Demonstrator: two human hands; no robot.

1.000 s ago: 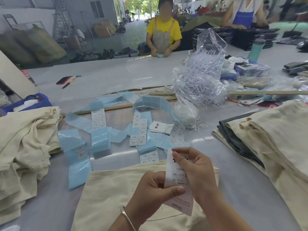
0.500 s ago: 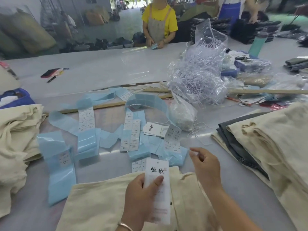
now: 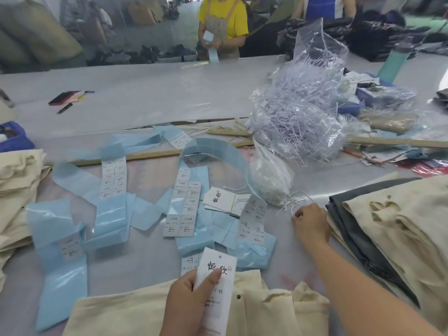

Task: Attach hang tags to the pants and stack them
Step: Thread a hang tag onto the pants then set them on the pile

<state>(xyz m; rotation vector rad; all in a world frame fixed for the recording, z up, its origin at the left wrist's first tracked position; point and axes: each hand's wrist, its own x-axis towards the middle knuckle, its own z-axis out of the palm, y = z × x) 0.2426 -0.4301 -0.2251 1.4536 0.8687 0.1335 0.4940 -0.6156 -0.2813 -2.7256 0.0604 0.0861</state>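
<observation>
Cream pants [image 3: 126,311] lie flat at the near edge of the table. Above them my left hand [image 3: 186,304] holds a white hang tag [image 3: 217,287] upright, thumb on its printed face. My right hand [image 3: 311,223] is stretched out to the right, palm down, fingers curled at the loose white strings [image 3: 294,202] that spill from a small clear bag [image 3: 269,183]. Whether it grips a string I cannot tell. A small stack of hang tags [image 3: 219,201] lies left of that hand.
Blue sticker backing strips [image 3: 60,229] and label sheets [image 3: 183,209] litter the middle. Folded cream and grey pants [image 3: 397,229] are piled right, more cream pants [image 3: 17,185] left. A big bag of white string loops [image 3: 298,117] stands behind. A person in yellow [image 3: 223,25] works across the table.
My right hand let go of the tag and reached out to the strings at the right. My left hand keeps the tag, turned face up. The view has tilted down.
</observation>
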